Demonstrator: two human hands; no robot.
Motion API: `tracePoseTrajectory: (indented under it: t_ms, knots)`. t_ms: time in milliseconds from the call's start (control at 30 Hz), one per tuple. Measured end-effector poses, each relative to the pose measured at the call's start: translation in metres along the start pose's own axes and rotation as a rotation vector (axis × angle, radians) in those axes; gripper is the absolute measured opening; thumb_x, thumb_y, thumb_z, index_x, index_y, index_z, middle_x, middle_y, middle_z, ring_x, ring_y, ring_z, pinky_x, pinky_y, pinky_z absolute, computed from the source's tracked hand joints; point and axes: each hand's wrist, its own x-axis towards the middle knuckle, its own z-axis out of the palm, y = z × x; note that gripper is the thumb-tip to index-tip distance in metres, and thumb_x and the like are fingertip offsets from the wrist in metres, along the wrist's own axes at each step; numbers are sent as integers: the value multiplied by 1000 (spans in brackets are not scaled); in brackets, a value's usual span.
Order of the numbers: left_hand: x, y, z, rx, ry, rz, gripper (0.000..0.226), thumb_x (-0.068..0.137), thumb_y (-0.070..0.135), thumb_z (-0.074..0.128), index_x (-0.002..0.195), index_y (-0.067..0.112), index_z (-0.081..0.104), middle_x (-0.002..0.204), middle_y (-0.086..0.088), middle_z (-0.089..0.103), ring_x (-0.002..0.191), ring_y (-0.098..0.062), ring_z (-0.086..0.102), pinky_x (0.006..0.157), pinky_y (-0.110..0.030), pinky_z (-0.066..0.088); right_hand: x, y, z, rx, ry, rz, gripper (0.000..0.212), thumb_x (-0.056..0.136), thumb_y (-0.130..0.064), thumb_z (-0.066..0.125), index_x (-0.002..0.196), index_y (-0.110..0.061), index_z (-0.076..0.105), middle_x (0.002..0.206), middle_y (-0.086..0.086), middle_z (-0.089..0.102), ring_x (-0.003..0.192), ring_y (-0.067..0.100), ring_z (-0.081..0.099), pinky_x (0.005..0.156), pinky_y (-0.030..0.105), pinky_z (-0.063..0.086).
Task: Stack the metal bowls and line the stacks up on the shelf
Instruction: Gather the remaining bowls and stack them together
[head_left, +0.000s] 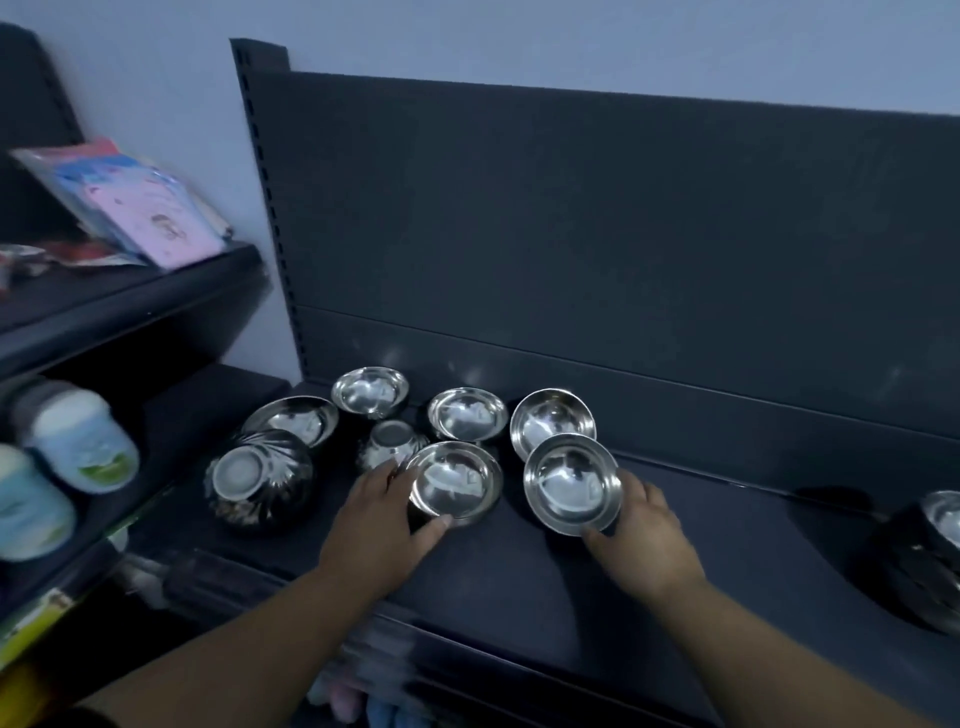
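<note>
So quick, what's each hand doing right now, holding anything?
Left hand: closed around the front-middle bowl, thumb on its near rim.
Right hand: gripping the tilted bowl at its lower rim.

Bowl in my left hand (382, 512) (456, 480) and bowl in my right hand (641, 540) (571, 483): polished metal, mirror-glossy, smooth inside. The upturned bowl (258, 480) is the same shiny metal with a duller flat base; the shelf (519, 566) and back panel (597, 218) look like matt dark painted metal. Side rack: glossy plastic jars (83, 439) and packets in shiny plastic film (140, 202).
</note>
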Motion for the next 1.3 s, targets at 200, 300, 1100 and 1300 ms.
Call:
tracePoseTrajectory:
  t_ms: [200, 300, 1100, 1300]
  knots:
    - [11, -4, 12, -248, 6, -8, 57, 90, 48, 55, 141, 25, 41, 150, -1, 33, 138, -17, 34, 108, -28, 31, 19, -5, 12, 205, 31, 166, 79, 88, -31, 64, 149, -14, 18, 123, 17, 59, 102, 31, 58, 78, 29, 43]
    - [16, -2, 16, -285, 18, -12, 54, 90, 42, 57, 138, 23, 45, 145, -1, 41, 135, -15, 38, 107, -26, 33, 28, -3, 14, 380, 44, 301, 71, 88, -27, 61, 148, -14, 25, 103, 14, 66, 81, 25, 64, 72, 35, 55]
    - [32, 49, 19, -366, -65, -103, 36, 88, 35, 58, 123, 28, 61, 118, 9, 65, 106, -7, 60, 95, -25, 45, 49, -27, -15, 284, -113, -141, 21, 82, -25, 61, 98, -31, 73, 76, -13, 68, 67, 1, 62, 58, 7, 42]
    - [28, 49, 27, -402, -41, -163, 26, 88, 27, 60, 114, 26, 64, 99, 14, 66, 90, -1, 58, 73, -11, 40, 67, -20, -11, 352, -95, -91, 21, 81, -46, 67, 86, -26, 72, 68, -11, 67, 63, 2, 62, 55, 11, 40]
